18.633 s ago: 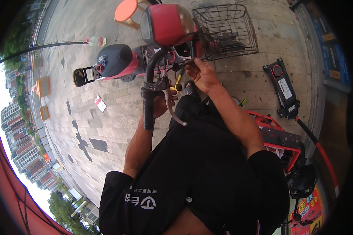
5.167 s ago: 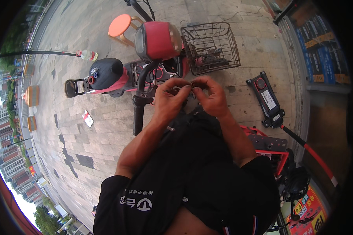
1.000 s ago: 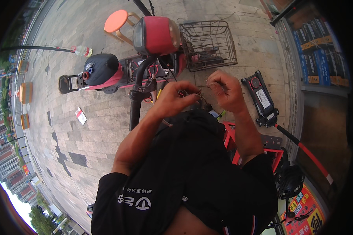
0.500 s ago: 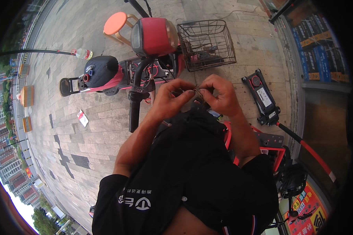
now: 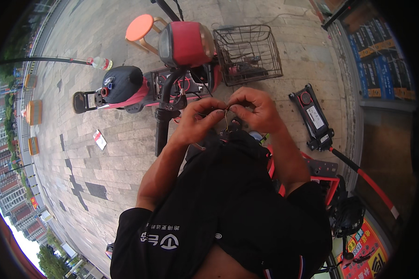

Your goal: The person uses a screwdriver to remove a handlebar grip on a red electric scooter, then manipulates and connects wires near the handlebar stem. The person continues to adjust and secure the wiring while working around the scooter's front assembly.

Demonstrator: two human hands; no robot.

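My left hand (image 5: 198,123) and my right hand (image 5: 255,111) meet just right of the scooter's handlebar grip (image 5: 161,132), thumbs and forefingers pinched on a thin wire (image 5: 226,120) between them; its far end is too small to follow. Beyond them stands a red electric scooter (image 5: 132,97) with a red headlamp housing (image 5: 186,43), a dark covered seat (image 5: 123,81) and exposed red and black wiring in its open deck (image 5: 174,83). A black wire basket (image 5: 249,51) is at its front.
An orange round stool (image 5: 140,28) stands behind the scooter. A floor jack (image 5: 312,116) with a long handle lies right, beside a glass shopfront with stacked boxes (image 5: 381,69). A red tool rack (image 5: 326,188) is by my right forearm. A plastic bottle (image 5: 101,63) hangs on a pole.
My hands, earlier at the handlebar, now meet beside it. Since a second ago my right hand has moved left to pinch the wire alongside my left.
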